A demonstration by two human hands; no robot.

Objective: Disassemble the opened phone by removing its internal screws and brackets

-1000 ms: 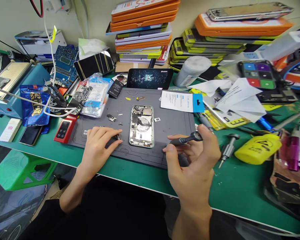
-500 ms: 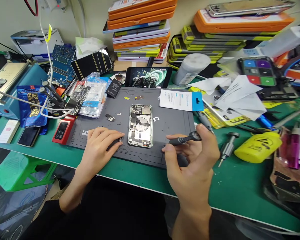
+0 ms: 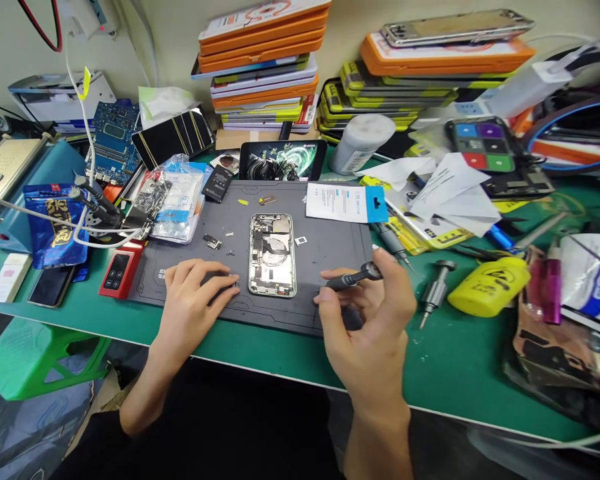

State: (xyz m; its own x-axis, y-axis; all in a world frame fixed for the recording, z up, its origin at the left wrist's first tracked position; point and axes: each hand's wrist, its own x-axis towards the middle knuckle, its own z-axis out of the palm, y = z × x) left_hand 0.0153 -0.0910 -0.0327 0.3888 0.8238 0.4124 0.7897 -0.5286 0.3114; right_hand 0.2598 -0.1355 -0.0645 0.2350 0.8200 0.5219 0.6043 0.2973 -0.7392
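Note:
An opened phone body (image 3: pixel 273 283), with its inner boards and a round coil showing, lies face up on the dark grey work mat (image 3: pixel 325 260). To its left, my left hand (image 3: pixel 193 293) rests on the mat, thumb and fingertips pinched on a small metallic part (image 3: pixel 236 281) that is mostly hidden. On the other side of the phone, my right hand (image 3: pixel 373 327) grips a dark screwdriver (image 3: pixel 347 280), held slanted above the mat and apart from the phone. A SIM tray (image 3: pixel 301 241) lies right of the phone. Small loose phone parts (image 3: pixel 212 241) are on its left.
Behind the mat a tablet (image 3: pixel 283 160) leans upright beside a phone battery (image 3: pixel 219 183). A blue-and-white packet (image 3: pixel 345 201) covers the mat's back right corner. Another screwdriver (image 3: pixel 436 290) and a yellow bottle (image 3: pixel 490 285) are at right. A red device (image 3: pixel 120 270) sits at left.
The head view has turned to the right, so the bench appears shifted left. Both hands keep nearly the same pose, still holding the small part and the screwdriver.

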